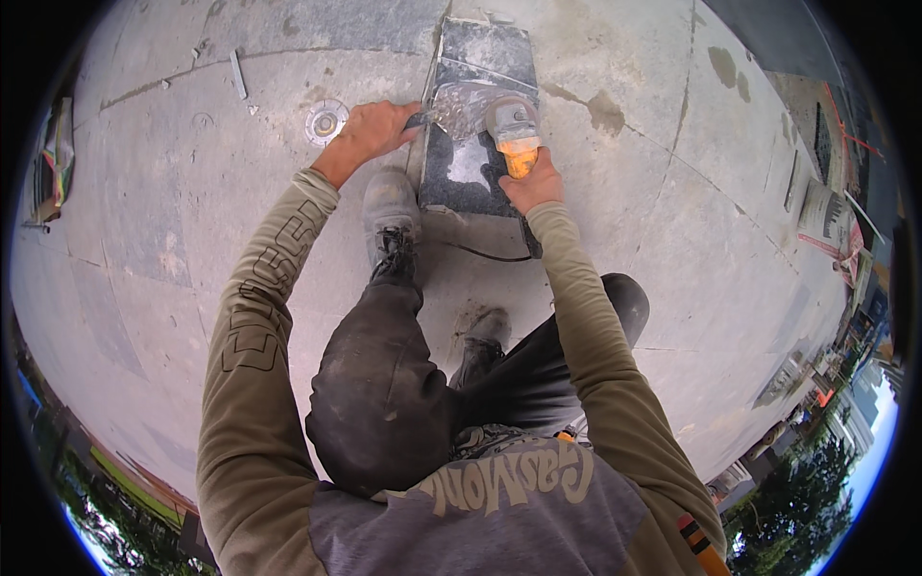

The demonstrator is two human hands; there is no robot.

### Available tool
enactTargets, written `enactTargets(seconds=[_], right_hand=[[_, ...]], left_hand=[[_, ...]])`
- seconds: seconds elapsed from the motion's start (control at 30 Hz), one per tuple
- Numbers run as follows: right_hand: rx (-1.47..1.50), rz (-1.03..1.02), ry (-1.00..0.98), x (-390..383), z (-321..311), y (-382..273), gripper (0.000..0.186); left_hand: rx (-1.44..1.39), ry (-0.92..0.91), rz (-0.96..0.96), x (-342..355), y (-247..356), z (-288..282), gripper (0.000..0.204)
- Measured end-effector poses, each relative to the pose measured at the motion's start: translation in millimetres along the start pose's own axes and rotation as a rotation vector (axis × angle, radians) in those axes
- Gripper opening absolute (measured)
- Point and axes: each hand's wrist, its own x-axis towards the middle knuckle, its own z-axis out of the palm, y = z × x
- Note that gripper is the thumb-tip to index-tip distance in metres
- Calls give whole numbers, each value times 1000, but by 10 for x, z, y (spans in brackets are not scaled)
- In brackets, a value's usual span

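Your right hand (534, 182) is wrapped around the rear of a yellow angle grinder (516, 136), with the thumb along its left side and the fingers largely hidden by the hand. The grinder's round grey-white head lies over the right part of a dark stone slab (444, 165), which sits on the concrete floor (269, 58) in front of your left boot (392, 213), its long sides running away from you. A pale, grainy patch covers the slab's middle, left of the grinder head, and a bright white patch shows on the dark surface nearer you.

Your left hand (379, 128) is at the slab's left edge, its fingers closed around a short black piece (418, 121) that points toward the slab; you cannot tell from this view exactly what the piece is, nor how each fingertip sits on it.

A round metal floor fitting (327, 123) is just left of that hand, and a thin pale strip (238, 75) lies farther off to the left. A black cord (488, 255) curves across the floor between you and the slab's near end. Your right boot (488, 326) is closer to your body, and a printed sack (826, 216) stands well apart at the right.
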Motion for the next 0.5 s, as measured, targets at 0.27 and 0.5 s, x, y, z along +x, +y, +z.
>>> enactTargets(seconds=[0.27,0.5], right_hand=[[-77,-37,-135,-271,171,-160,69],[-12,38,10,-9,17,-22,73]], left_hand=[[18,-31,-17,-22,12,-31,57],[17,-56,-31,-6,36,-65,56]])
